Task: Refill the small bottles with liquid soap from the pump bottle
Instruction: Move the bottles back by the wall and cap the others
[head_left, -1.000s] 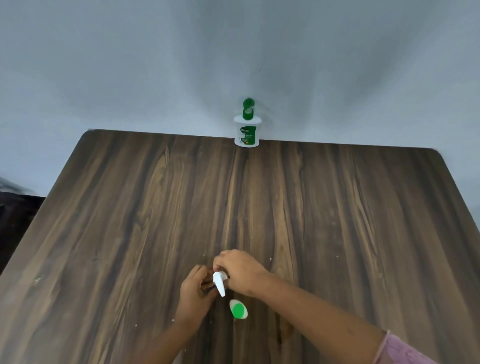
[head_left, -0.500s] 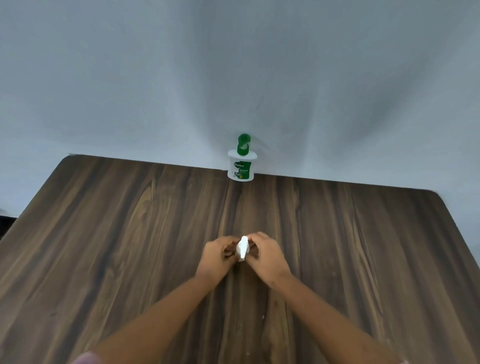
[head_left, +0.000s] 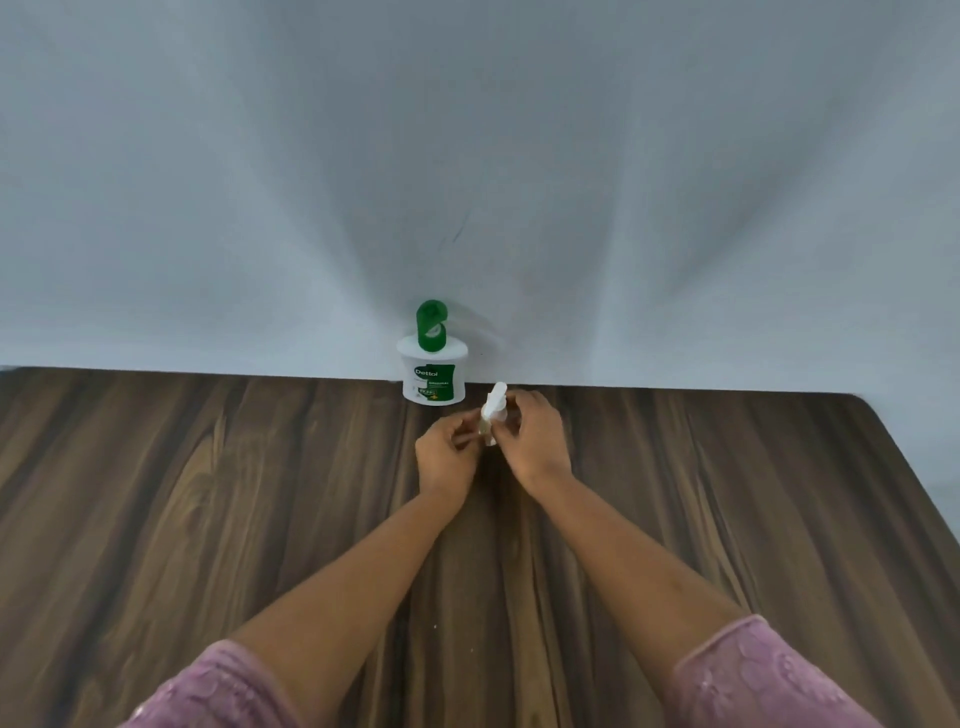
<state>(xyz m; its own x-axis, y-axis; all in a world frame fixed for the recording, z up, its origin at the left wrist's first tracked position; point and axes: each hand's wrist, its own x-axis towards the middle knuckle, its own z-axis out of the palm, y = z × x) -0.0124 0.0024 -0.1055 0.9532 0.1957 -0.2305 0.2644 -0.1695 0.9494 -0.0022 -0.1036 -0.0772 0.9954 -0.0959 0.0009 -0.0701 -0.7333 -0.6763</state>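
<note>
A white pump bottle (head_left: 432, 383) with a green label and green pump head stands at the table's far edge against the wall. Just in front and to its right, both my hands hold a small bottle (head_left: 492, 413) with a white spray top, upright above the table. My left hand (head_left: 448, 454) pinches its lower part from the left. My right hand (head_left: 532, 434) grips it around the white top from the right. The small bottle's body is mostly hidden by my fingers.
The dark wood-grain table (head_left: 208, 519) fills the lower view, with a rounded far right corner (head_left: 872, 402). A plain grey wall (head_left: 467, 156) rises right behind the pump bottle.
Both hands carried the small bottle away from me toward the pump bottle. The view tilted up, and a green-and-white piece lying near my hands earlier is out of view.
</note>
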